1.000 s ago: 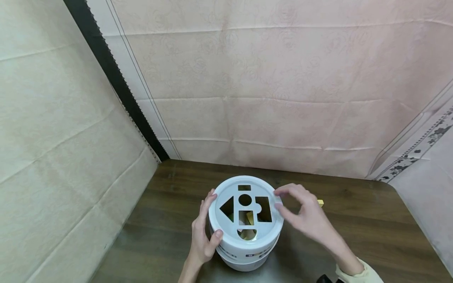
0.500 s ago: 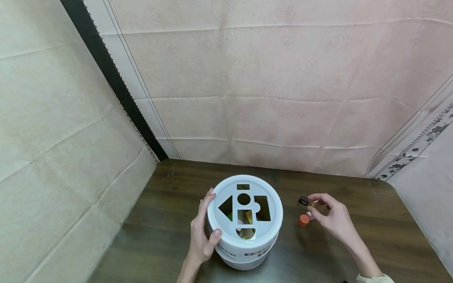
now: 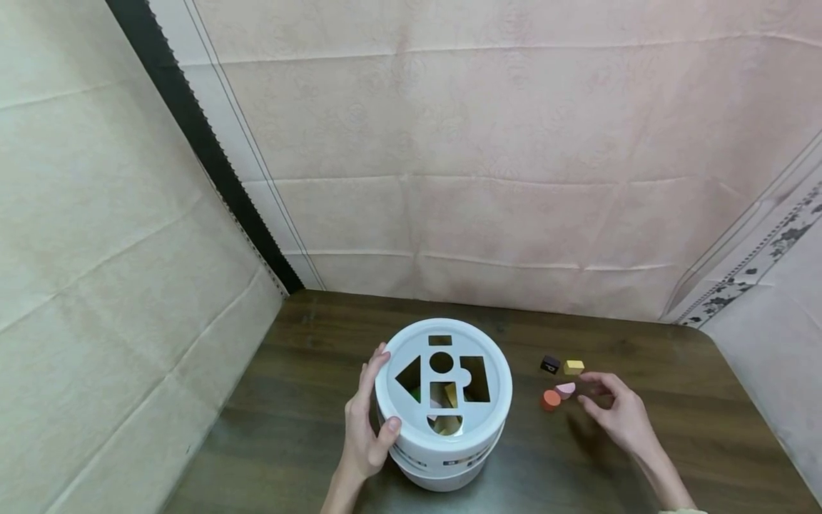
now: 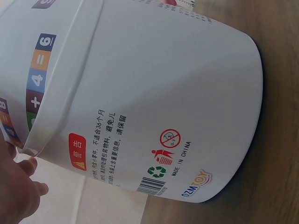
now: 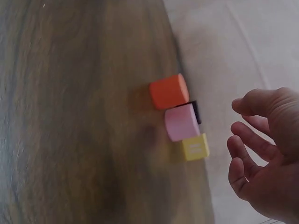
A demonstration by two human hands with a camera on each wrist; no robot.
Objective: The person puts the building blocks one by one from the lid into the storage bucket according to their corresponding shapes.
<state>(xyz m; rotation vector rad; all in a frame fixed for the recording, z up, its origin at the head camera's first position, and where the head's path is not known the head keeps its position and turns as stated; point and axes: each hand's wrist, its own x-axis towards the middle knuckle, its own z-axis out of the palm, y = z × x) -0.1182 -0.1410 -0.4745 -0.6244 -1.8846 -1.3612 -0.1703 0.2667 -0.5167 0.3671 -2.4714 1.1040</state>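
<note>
A white shape-sorter bucket [image 3: 443, 482] with a pale lid [image 3: 414, 425] stands upright on the table, its lid cut with triangular, round, rectangular and other holes. My left hand [image 3: 367, 421] grips its left side around the lid rim, thumb toward the front. To the right, my right hand [image 3: 619, 414] hovers with loosely bent fingers and nothing between them. Just left of its fingertips lie a pink half-round block [image 3: 565, 390], an orange cylinder block [image 3: 551, 400], a yellow block [image 3: 574, 367] and a black block [image 3: 549, 365] with a white mark.
The brown wooden table [image 3: 308, 400] meets a cloth-covered back wall [image 3: 488, 157] behind the bucket. Another cloth panel [image 3: 115, 285] borders it on the left. Through the lid holes, coloured blocks [image 3: 451, 395] show inside the bucket.
My right hand has moved right from the lid to the loose blocks, then drawn slightly back from them, uncovering the yellow and pink blocks. The left hand stays on the bucket.
</note>
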